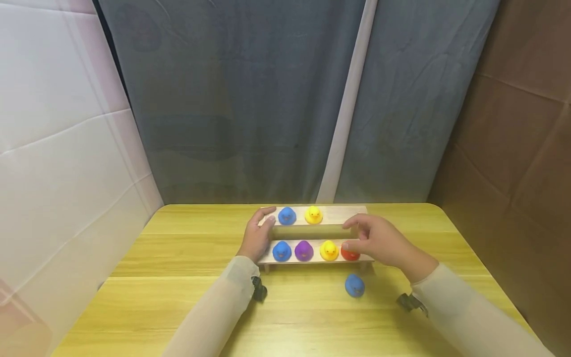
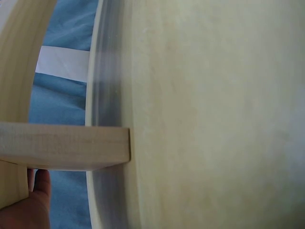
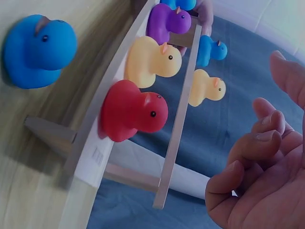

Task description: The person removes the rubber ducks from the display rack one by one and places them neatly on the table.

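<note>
A two-tier wooden rack (image 1: 343, 216) stands on the table. My left hand (image 1: 257, 237) grips its left end, thumb in front and fingers behind; the left wrist view shows only part of this hand (image 2: 28, 210) against the wood. The lower tier carries a blue duck (image 1: 281, 251), a purple duck (image 1: 304, 251), a yellow duck (image 1: 329, 250) and a red duck (image 3: 136, 112). Above sit another blue duck (image 1: 287, 216) and another yellow duck (image 1: 314, 214). My right hand (image 1: 384, 240), holding nothing, hovers at the right end with loosely bent fingers, its thumb overlapping the red duck in the head view.
A loose blue duck (image 1: 354, 285) lies on the wooden table (image 1: 178, 277) in front of the rack's right end. Grey-blue curtain (image 1: 267, 99) hangs behind the table, with a white cloth wall (image 1: 67, 99) on the left and a brown one (image 1: 513, 124) on the right.
</note>
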Demonstrator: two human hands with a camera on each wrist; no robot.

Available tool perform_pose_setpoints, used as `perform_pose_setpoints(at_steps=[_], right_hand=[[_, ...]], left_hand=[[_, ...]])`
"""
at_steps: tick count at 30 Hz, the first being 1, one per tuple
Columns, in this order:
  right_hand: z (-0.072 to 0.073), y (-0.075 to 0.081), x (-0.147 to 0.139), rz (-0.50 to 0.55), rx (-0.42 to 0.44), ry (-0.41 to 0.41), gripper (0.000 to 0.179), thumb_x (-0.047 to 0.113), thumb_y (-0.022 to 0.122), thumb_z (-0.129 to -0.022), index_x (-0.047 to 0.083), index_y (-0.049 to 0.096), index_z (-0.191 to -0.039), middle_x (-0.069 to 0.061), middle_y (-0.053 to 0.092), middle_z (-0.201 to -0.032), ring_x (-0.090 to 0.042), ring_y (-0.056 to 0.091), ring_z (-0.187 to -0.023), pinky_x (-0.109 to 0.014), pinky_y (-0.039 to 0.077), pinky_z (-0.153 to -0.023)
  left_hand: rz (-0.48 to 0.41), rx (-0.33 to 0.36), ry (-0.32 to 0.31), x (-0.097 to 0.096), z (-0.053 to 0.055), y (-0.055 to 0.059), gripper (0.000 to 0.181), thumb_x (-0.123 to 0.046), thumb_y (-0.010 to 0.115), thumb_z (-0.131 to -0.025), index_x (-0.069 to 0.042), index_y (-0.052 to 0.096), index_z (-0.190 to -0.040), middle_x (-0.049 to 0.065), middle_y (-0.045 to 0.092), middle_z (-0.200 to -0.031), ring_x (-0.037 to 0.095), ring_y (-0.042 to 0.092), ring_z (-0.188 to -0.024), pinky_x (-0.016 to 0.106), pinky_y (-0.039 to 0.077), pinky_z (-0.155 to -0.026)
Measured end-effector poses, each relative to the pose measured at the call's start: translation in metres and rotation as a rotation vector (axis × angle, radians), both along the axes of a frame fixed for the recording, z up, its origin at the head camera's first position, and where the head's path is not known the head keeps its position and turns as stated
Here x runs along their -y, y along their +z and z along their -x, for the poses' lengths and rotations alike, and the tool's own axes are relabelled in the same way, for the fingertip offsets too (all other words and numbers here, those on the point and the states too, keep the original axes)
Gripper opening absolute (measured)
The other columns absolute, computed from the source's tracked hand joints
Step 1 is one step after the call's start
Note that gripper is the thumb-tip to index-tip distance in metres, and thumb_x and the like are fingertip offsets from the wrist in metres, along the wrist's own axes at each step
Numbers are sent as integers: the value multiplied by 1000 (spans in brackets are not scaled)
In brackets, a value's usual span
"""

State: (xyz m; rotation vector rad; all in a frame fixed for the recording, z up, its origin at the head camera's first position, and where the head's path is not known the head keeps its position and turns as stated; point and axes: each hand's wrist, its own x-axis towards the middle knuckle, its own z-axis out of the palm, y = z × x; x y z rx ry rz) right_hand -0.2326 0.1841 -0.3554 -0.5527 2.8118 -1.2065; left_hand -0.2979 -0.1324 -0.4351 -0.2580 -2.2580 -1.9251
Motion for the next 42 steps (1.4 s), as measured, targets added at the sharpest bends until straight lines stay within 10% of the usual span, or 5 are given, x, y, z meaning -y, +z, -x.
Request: perform_pose_setpoints(at_steps=[42], right_hand=[[68,0,56,-46,37,-81,48,30,79,-79,22,63,-123,-8,53,-73,-22,47,-62,-32,40,-52]], left_hand=[[37,18,11,-2,-5,5,32,-18,53,-100,-13,59,-131,3,53,-139,22,37,-137,44,23,-114]])
